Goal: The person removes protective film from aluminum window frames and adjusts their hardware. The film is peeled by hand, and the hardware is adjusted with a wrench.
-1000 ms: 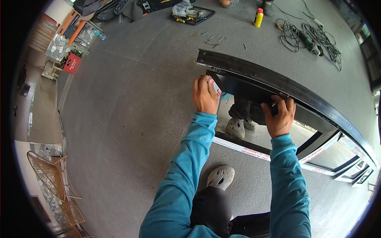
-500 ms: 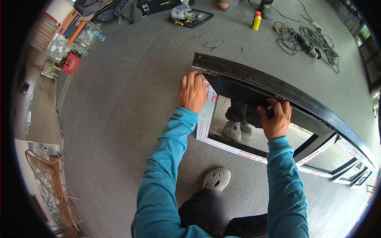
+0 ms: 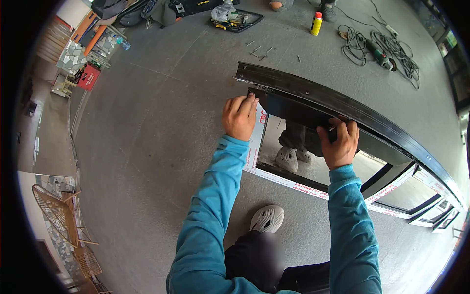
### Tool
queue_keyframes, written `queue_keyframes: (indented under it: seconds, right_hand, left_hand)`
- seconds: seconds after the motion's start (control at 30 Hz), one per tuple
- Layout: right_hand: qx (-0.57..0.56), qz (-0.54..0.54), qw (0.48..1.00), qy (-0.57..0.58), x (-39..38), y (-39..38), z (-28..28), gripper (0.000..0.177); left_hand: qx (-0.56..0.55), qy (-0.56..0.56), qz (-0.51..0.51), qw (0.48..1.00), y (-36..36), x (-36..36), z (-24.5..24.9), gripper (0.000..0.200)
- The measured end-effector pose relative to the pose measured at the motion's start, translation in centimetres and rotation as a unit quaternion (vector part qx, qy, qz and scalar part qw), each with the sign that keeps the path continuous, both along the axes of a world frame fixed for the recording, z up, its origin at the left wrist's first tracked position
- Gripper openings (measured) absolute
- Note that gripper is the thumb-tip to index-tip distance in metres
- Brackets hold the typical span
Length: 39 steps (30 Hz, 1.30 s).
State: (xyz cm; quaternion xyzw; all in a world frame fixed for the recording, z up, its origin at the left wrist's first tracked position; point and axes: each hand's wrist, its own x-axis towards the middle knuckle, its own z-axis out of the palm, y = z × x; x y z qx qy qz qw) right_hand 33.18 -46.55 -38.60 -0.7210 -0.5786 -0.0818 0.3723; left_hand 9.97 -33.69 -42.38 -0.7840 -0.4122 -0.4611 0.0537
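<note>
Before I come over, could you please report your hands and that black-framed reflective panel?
Left hand gripping black-framed reflective panel at its far left corner. Right hand gripping farther along the same edge. Long black metal rail close alongside.

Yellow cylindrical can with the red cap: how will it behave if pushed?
The yellow can would likely tip if pushed near its red cap: it stands upright, taller than wide. Once down, it may roll on the flat-looking grey floor, given its round body. Probably stiff to grip, with no dents visible; its fill can't be told.
</note>
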Motion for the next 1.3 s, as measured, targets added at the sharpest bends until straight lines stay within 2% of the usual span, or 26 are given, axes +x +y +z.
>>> queue_keyframes:
  seconds: [0.07, 0.3, 0.37, 0.4, 0.47, 0.5, 0.6, 0.67, 0.77, 0.83, 0.9, 0.97, 1.0, 1.07, 1.13, 1.17, 1.2, 1.23, 1.27, 1.3]
  right_hand:
    - [-0.005, -0.002, 1.000, 0.003, 0.0, 0.0, 0.0, 0.034]
    - [0.016, -0.006, 1.000, -0.015, -0.1, 0.1, 0.1, 0.032]
    - [-0.001, -0.021, 1.000, 0.012, -0.3, 0.2, 0.3, 0.030]
    - [-0.003, -0.021, 1.000, 0.014, -0.2, 0.4, 0.4, 0.030]
    - [0.009, -0.031, 0.999, 0.014, -0.4, 0.4, 0.3, 0.029]
    - [0.010, -0.030, 0.999, 0.018, -0.4, 0.5, 0.3, 0.029]
    - [0.011, -0.042, 0.999, 0.013, -0.4, 0.4, 0.0, 0.027]
    - [0.032, -0.041, 0.999, -0.004, -0.2, 0.6, -0.1, 0.026]
    - [0.047, -0.025, 0.999, -0.012, 0.1, 0.7, -0.5, 0.026]
    - [0.037, -0.035, 0.999, -0.009, 0.1, 0.7, -0.5, 0.026]
    - [0.018, -0.037, 0.999, 0.003, -0.1, 0.5, -0.3, 0.027]
    - [0.027, -0.022, 0.999, -0.007, -0.1, 0.5, -0.5, 0.026]
    - [0.032, -0.021, 0.999, -0.005, -0.1, 0.6, -0.6, 0.027]
    - [0.048, -0.012, 0.999, 0.015, -0.8, -0.2, -0.4, 0.030]
    - [0.126, 0.067, 0.985, 0.095, -3.4, -2.4, -0.7, 0.033]
    - [0.074, 0.208, 0.964, 0.150, -5.1, -4.1, -1.4, 0.035]
    - [-0.064, 0.307, 0.887, 0.338, -8.4, -6.7, -1.1, 0.042]
    - [-0.152, 0.383, 0.810, 0.417, -10.7, -8.6, -1.3, 0.055]
    - [-0.151, 0.422, 0.739, 0.503, -13.1, -9.9, -1.4, 0.065]
    - [-0.178, 0.404, 0.681, 0.584, -15.2, -11.6, -2.4, 0.062]
  left_hand:
    - [0.007, -0.002, 0.021, 1.000, 0.6, 0.2, 0.0, 0.015]
    - [0.020, -0.018, 0.026, 0.999, -0.9, 0.0, -0.7, 0.011]
    - [-0.040, -0.087, -0.019, 0.995, -1.5, 0.2, -1.3, 0.015]
    - [-0.041, -0.085, -0.019, 0.995, -1.7, 0.1, -1.4, 0.015]
    - [-0.238, -0.122, -0.014, 0.963, -2.5, 0.0, -0.3, 0.017]
    - [-0.237, -0.119, -0.012, 0.964, -2.6, -0.2, -0.2, 0.017]
    - [-0.292, 0.082, -0.057, 0.951, -4.2, -1.2, -0.5, 0.016]
    - [-0.386, 0.164, -0.045, 0.907, -8.2, -3.0, -0.6, 0.016]
    - [-0.432, 0.135, -0.049, 0.890, -19.6, -8.8, -6.9, 0.022]
    - [-0.622, 0.178, -0.027, 0.762, -27.2, -12.0, -5.8, 0.039]
    - [-0.711, 0.162, -0.054, 0.682, -30.4, -14.6, -3.6, 0.045]
    - [-0.791, 0.108, -0.146, 0.584, -31.8, -17.8, -1.6, 0.042]
    - [-0.789, 0.104, -0.143, 0.588, -32.2, -18.8, -0.5, 0.042]
    - [-0.770, 0.276, -0.039, 0.573, -32.1, -20.0, 3.3, 0.037]
    - [-0.758, 0.128, -0.049, 0.638, -28.1, -17.9, 6.7, 0.026]
    - [-0.707, 0.067, -0.128, 0.693, -26.0, -16.5, 6.6, 0.023]
    - [-0.648, 0.006, -0.202, 0.734, -24.3, -14.8, 6.3, 0.020]
    - [-0.570, -0.097, -0.224, 0.785, -23.1, -12.6, 4.8, 0.019]
    - [-0.481, -0.195, -0.244, 0.819, -22.3, -10.7, 3.0, 0.019]
    - [-0.507, -0.211, -0.228, 0.804, -21.4, -9.6, 2.0, 0.018]
